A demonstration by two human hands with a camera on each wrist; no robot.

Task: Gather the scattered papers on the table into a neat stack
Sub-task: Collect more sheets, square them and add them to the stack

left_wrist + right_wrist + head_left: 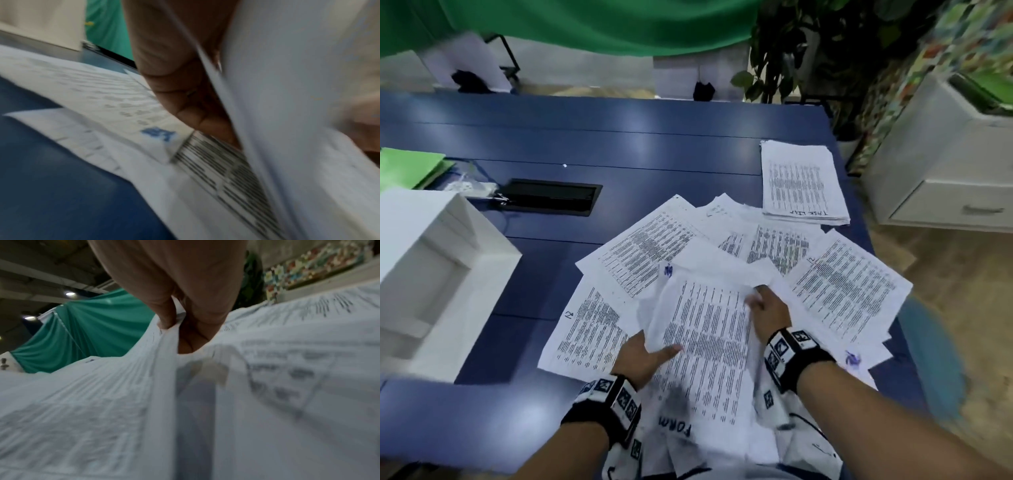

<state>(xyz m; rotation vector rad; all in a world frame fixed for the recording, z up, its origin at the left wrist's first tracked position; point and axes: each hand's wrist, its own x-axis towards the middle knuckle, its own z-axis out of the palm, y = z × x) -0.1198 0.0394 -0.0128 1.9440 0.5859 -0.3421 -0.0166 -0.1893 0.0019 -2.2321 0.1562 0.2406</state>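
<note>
Your left hand (642,356) and right hand (768,308) pinch the lifted printed sheets (705,342) at opposite edges — thin, floppy, slippery. More loose sheets (647,253) fan along the table's (619,144) near-right edge — grip edges, not middles.

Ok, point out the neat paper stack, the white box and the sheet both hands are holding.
neat paper stack (803,181): head view, middle of its top page.
white box (493,253): head view, right rim.
held sheet (709,329): head view, printed middle, between left hand (643,356) and right hand (770,311).
</note>
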